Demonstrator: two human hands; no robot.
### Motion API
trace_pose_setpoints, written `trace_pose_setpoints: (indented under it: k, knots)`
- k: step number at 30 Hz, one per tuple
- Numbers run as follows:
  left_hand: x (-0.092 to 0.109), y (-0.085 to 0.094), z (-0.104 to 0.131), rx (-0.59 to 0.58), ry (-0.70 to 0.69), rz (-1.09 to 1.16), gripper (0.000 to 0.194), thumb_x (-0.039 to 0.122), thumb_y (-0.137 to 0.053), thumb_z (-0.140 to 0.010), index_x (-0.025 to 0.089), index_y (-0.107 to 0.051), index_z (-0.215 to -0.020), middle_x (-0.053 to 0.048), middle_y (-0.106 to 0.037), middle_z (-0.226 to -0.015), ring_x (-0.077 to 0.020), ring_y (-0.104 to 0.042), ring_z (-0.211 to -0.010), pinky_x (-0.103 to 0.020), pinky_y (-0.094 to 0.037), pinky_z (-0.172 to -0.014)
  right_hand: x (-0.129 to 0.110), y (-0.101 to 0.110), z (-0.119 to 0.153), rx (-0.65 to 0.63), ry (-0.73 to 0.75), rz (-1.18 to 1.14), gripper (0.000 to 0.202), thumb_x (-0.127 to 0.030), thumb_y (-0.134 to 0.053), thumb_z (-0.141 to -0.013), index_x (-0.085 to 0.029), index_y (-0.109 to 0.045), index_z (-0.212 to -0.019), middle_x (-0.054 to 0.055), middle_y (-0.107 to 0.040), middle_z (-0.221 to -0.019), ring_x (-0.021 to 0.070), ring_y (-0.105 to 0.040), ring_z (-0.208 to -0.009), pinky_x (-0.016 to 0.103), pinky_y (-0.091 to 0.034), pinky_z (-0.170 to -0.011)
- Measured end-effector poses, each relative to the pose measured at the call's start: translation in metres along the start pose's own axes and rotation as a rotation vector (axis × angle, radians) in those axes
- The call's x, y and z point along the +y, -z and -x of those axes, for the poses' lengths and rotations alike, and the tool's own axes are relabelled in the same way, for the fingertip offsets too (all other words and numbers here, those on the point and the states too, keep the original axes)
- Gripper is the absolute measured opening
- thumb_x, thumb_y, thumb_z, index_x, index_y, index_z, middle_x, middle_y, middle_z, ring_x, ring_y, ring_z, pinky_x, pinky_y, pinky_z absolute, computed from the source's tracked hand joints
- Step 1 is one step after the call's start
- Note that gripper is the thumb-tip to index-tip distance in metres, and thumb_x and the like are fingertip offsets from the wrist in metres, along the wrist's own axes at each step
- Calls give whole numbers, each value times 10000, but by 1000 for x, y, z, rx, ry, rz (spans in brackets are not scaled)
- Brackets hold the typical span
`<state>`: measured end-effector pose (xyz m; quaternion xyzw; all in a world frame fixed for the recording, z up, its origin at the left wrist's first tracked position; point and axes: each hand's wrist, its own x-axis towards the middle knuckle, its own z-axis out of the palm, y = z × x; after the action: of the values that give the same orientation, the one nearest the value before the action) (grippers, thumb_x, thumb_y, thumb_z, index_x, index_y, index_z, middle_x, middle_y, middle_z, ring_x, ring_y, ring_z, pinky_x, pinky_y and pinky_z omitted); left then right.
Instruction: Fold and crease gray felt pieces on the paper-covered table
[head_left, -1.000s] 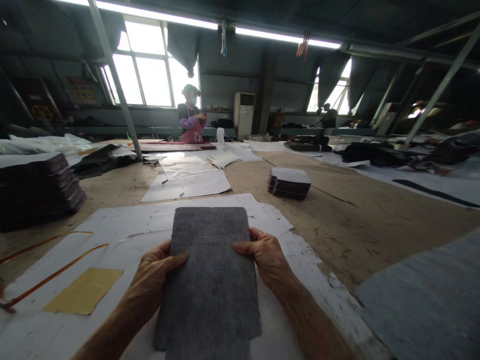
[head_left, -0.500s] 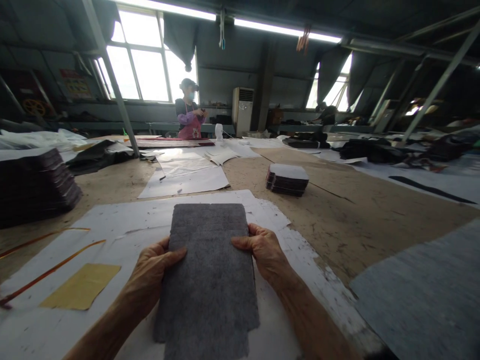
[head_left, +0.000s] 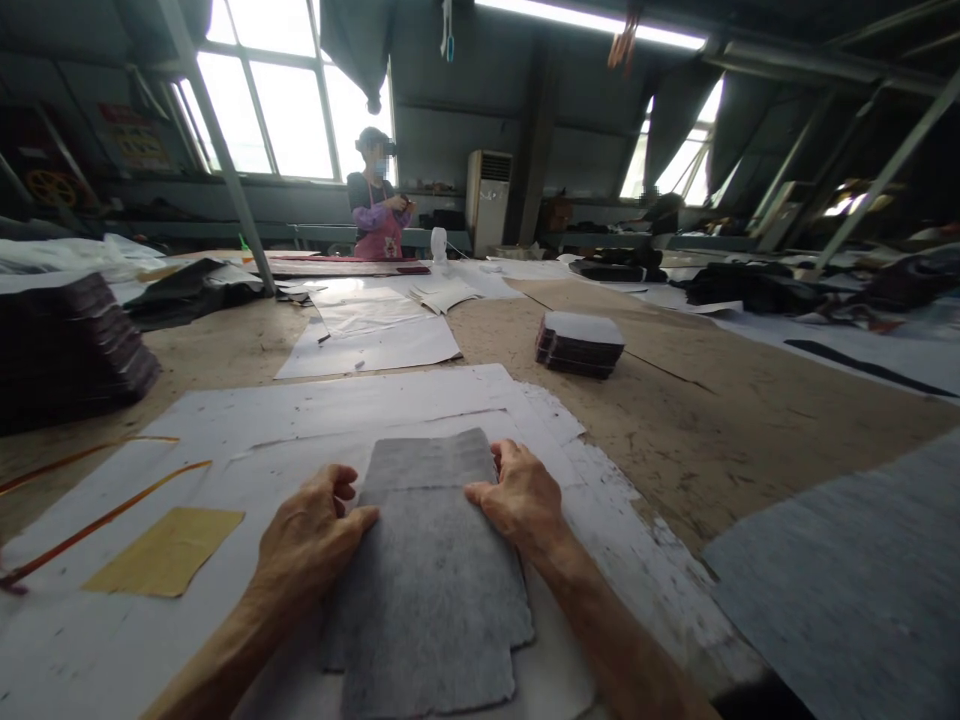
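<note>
A stack of grey felt-like fabric pieces (head_left: 435, 580) with notched lower corners lies on the white paper in front of me. A crease or edge crosses it near the far end. My left hand (head_left: 311, 530) is at its left edge, thumb tip by the edge and fingers curled but apart from the thumb. On the other side, my right hand (head_left: 521, 490) holds the right edge, with the thumb on top and the fingertips at the side. How far those fingers reach beneath the fabric is hidden.
White paper (head_left: 225, 420) covers the near table. A yellow card (head_left: 165, 552) and orange strips (head_left: 112, 520) lie left. A tied stack (head_left: 579, 345) stands ahead, and a tall dark stack (head_left: 67, 345) far left. Grey sheet material (head_left: 847, 570) lies right. A co-worker (head_left: 380, 205) stands beyond the table.
The grey fabric has gone from tilted up between both hands to lying lower and flatter. My left thumb has slid off its top to the edge, and the left fingers have loosened.
</note>
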<state>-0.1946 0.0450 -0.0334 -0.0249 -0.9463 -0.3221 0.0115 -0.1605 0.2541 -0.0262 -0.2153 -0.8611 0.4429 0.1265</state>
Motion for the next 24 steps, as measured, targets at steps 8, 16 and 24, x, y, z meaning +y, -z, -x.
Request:
trace_pose_setpoints:
  k: [8, 16, 24]
  knots:
    - [-14, -17, -6, 155, -340, -298, 512, 372, -355, -819, 120, -476, -1248, -104, -488, -1304, -277, -421, -1196, -438, -352, -970, 7, 7, -11, 71, 24, 299, 378, -316, -629, -682, -166, -607, -1029, 81, -609, -1008, 223, -569, -906, 313, -436, -752]
    - [-15, -31, -10, 74, -499, -557, 502, 364, -263, -893, 126, -421, -1306, -54, -412, -1368, -239, -328, -1284, -427, -303, -1008, 7, -5, 0, 62, 332, 656, 442, -382, -536, -821, -215, -525, -1230, 105, -545, -1074, 255, -485, -989, 356, -431, -793]
    - [-14, -30, -6, 29, -506, -580, 515, 358, -259, -901, 100, -365, -1334, -84, -352, -1398, -250, -286, -1306, -460, -264, -1038, 13, -10, 1, 68, 422, 765, 401, -386, -500, -843, -182, -573, -1181, 117, -541, -1066, 266, -472, -936, 395, -446, -764]
